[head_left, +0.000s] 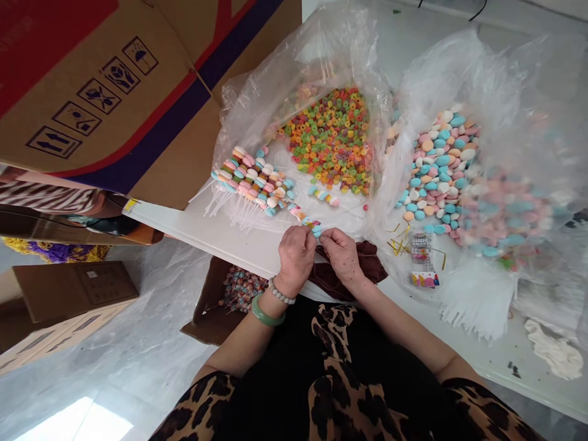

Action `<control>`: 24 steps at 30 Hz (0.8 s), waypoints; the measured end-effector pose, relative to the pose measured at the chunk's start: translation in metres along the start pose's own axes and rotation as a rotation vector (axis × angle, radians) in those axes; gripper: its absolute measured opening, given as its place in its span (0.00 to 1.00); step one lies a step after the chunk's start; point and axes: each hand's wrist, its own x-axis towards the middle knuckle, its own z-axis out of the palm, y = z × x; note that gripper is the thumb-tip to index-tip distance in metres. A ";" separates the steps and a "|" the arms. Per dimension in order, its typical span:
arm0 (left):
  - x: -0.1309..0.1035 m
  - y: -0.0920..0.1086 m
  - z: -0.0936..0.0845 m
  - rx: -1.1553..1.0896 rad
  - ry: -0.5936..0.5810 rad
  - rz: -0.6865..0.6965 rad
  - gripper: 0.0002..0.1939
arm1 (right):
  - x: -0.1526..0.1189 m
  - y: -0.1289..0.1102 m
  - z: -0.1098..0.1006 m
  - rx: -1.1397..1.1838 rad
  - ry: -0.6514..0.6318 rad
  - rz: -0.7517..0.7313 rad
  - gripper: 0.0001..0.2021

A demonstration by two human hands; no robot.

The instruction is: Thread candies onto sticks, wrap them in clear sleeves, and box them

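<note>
Table: white table (257, 248), crowded, beside a big cardboard box (114, 92).
Bags: open bag of pastel candy discs (438, 168); another of small ring candies (333, 138).
Finished pile: threaded sticks (252, 180) (fanned, left of the rings).
Hands: left hand (296, 257) and right hand (340, 254) both pinched shut on one candy stick (309, 222), which runs up-left from the fingertips.
Doing it well: probably keep the stick steady, pieces snug.

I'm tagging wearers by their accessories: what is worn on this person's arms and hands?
The left hand has two bracelets at the wrist: a white beaded bracelet and a green bangle. The right hand is bare. Leopard-print sleeves end near the elbows.
</note>
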 end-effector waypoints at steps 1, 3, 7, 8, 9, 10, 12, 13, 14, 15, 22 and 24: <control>0.000 0.001 0.000 -0.005 0.001 -0.050 0.05 | 0.000 -0.001 0.000 -0.026 0.010 -0.014 0.07; 0.002 0.004 -0.001 -0.040 0.005 -0.158 0.04 | -0.001 -0.002 0.000 -0.093 0.035 -0.054 0.08; 0.003 0.007 -0.001 -0.237 -0.016 -0.364 0.04 | -0.001 -0.004 -0.002 -0.158 0.047 -0.103 0.08; 0.003 0.007 -0.001 -0.288 -0.021 -0.394 0.04 | 0.000 -0.005 -0.003 -0.150 0.025 -0.094 0.09; 0.003 0.006 0.000 -0.323 -0.027 -0.409 0.03 | 0.000 -0.006 -0.004 -0.128 -0.009 -0.072 0.09; 0.003 0.005 0.000 -0.341 -0.038 -0.410 0.03 | 0.001 -0.007 -0.005 -0.091 -0.050 -0.033 0.09; 0.002 0.004 -0.001 -0.331 -0.066 -0.381 0.04 | 0.003 -0.009 -0.007 0.028 -0.140 0.076 0.11; 0.002 0.003 -0.002 -0.313 -0.084 -0.356 0.04 | 0.004 -0.010 -0.007 0.094 -0.180 0.136 0.12; 0.001 0.003 -0.003 -0.289 -0.098 -0.327 0.05 | 0.005 -0.011 -0.008 0.153 -0.211 0.189 0.13; 0.001 0.003 -0.003 -0.262 -0.110 -0.295 0.05 | 0.007 -0.012 -0.009 0.197 -0.235 0.232 0.15; -0.001 -0.001 -0.001 -0.073 -0.127 -0.080 0.03 | 0.013 -0.010 -0.006 0.293 -0.237 0.312 0.16; -0.001 -0.004 0.001 -0.058 -0.119 -0.036 0.04 | 0.014 -0.007 -0.001 0.269 -0.177 0.285 0.15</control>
